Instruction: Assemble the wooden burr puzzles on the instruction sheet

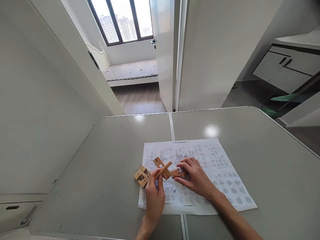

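Observation:
My left hand [154, 196] is closed, pinching a narrow wooden slat [167, 166] between thumb and fingers. The slat crosses a flat wooden puzzle piece [157, 161] with a cut-out and a dark mark near one end; whether the two interlock I cannot tell. Curled over the sheet, my right hand [196, 175] has its thumb and fingers around a notched wooden puzzle piece [175, 173], its far end hidden by the fingers. Just left of my left hand lies a cluster of notched wooden blocks [142, 176], partly covered by that hand.
A printed paper sheet [225, 166] with rows of small diagrams lies under both hands. The grey table [100, 160] has a seam [171, 126] down its middle. Beyond stand a door [165, 50], a bed [132, 70] and a window. A low cabinet [282, 66] is at far right.

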A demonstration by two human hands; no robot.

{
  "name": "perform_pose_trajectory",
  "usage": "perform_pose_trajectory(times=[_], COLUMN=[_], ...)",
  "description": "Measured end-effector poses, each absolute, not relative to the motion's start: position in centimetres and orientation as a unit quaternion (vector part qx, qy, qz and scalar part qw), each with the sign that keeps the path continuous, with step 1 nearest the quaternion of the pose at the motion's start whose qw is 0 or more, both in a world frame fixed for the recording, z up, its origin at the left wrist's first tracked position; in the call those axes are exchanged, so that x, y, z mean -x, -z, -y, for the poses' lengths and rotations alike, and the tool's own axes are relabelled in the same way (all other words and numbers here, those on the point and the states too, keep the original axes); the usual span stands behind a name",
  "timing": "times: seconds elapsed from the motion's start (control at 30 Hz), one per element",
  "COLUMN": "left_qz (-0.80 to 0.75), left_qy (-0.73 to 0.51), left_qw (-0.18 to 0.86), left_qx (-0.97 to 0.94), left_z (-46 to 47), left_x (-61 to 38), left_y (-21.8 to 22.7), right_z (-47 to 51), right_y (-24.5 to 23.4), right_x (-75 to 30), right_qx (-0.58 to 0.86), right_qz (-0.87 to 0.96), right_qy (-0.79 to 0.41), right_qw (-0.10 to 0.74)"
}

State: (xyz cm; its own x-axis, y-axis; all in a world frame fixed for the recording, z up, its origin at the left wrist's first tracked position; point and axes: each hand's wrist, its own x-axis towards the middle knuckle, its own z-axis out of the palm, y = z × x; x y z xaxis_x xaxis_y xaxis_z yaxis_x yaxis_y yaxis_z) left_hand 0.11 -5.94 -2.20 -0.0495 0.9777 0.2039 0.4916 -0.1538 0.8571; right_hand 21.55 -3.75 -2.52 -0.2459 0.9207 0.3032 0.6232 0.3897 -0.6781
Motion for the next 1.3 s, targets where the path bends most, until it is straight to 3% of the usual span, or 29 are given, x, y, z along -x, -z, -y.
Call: perform_pose_trajectory(times=[0.33,0.57,0.7,0.8,0.9,1.03,1.3], left_qz=[-0.556,-0.553,-0.551,-0.544,-0.528,-0.49,-0.454], left_qy=[-0.432,-0.427,-0.423,-0.422,-0.419,-0.408,-0.402], left_qw=[0.231,0.225,0.227,0.221,0.216,0.221,0.216], left_qx=[-0.672,-0.679,-0.682,-0.69,-0.707,-0.738,-0.765], left_z=[6.1,6.1,6.1,6.0,6.0,6.0,6.1], left_x=[-0.3,-0.3,-0.3,-0.3,-0.3,-0.5,-0.6], left_y=[1.7,1.6,1.5,1.6,1.8,1.9,1.3], right_z=[3.6,4.0,3.8,3.5,3.3,3.4,3.4], right_y=[2.9,2.8,2.7,2.3,1.7,1.0,1.1], right_x=[-21.6,-21.1,-20.9,-21.3,-22.1,-22.4,-21.1], right_qx=[0.497,0.499,0.506,0.562,0.556,0.423,0.331], right_qz=[0.767,0.787,0.773,0.665,0.511,0.459,0.378], right_qy=[-0.252,-0.211,-0.212,-0.28,-0.452,-0.619,-0.716], right_qw=[0.32,0.294,0.319,0.406,0.475,0.476,0.484])
